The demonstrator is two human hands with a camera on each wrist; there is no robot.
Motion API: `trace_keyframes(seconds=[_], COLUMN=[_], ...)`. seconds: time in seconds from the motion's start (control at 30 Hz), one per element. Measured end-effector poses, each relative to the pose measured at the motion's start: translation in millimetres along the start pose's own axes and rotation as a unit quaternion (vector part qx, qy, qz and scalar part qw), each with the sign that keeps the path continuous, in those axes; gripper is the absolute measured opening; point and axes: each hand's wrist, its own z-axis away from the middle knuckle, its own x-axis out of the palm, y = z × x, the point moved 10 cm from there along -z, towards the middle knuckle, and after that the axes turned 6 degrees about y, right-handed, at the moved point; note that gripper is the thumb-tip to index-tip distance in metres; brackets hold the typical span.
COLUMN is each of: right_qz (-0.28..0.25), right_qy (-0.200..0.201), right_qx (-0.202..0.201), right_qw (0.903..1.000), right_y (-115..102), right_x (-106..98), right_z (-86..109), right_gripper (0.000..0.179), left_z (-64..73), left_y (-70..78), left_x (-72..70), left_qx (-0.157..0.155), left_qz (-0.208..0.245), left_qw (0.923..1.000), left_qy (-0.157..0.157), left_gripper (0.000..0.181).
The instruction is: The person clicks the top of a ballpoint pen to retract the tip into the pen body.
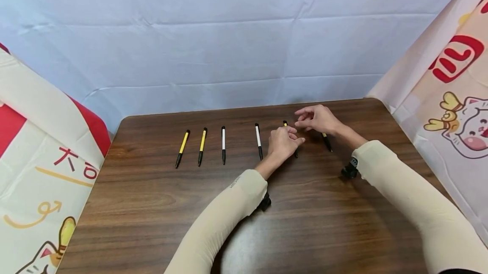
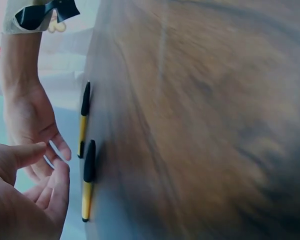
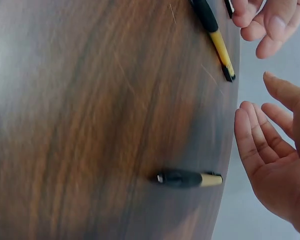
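Observation:
My left hand [image 1: 282, 143] hovers with relaxed fingers over a yellow pen with a black grip [image 1: 285, 124], hiding its middle. To its right, my right hand [image 1: 317, 119] is held above the table, fingers loosely bent and holding nothing. Another yellow-and-black pen [image 1: 327, 143] lies partly hidden below the right hand. In the left wrist view, these pens, a nearer one [image 2: 88, 182] and a farther one [image 2: 84, 117], lie beside the two hands. The right wrist view shows one pen [image 3: 220, 46] near the left hand's fingertips and the other [image 3: 187, 178] below the right hand.
Farther left in the row lie two yellow pens, the outer one [image 1: 182, 148] and the inner one [image 1: 202, 147], then two white pens, one [image 1: 223, 145] left of the other [image 1: 259, 140]. The brown wooden table [image 1: 152, 214] ends at a pale cloth backdrop [image 1: 228, 53].

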Motion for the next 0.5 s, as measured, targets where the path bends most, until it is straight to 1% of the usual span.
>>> trace_keyframes(seconds=[0.13, 0.2, 0.37, 0.5], right_qz=[0.014, 0.018, 0.024, 0.031], right_qy=[0.01, 0.015, 0.025, 0.029], right_qx=[-0.004, -0.004, 0.006, 0.019], right_qw=[0.9998, 0.9997, 0.9994, 0.9989], right_y=[2.1, 3.4, 10.0, 19.1], right_x=[-11.8, -17.7, -31.3, -39.7], right_z=[2.2, 3.1, 3.8, 3.6], right_gripper=[0.045, 0.045, 0.047, 0.048], left_z=[1.1, 1.5, 3.8, 4.9], left_y=[7.4, 10.1, 14.1, 19.5], left_x=[7.6, 11.1, 20.7, 29.5], left_qx=[-0.002, -0.006, -0.018, -0.013], left_qz=[0.01, 0.021, 0.037, 0.048], left_qw=[0.9998, 0.9996, 0.9988, 0.9981], left_qy=[-0.015, -0.018, -0.027, -0.036], left_gripper=[0.033, 0.033, 0.035, 0.036])
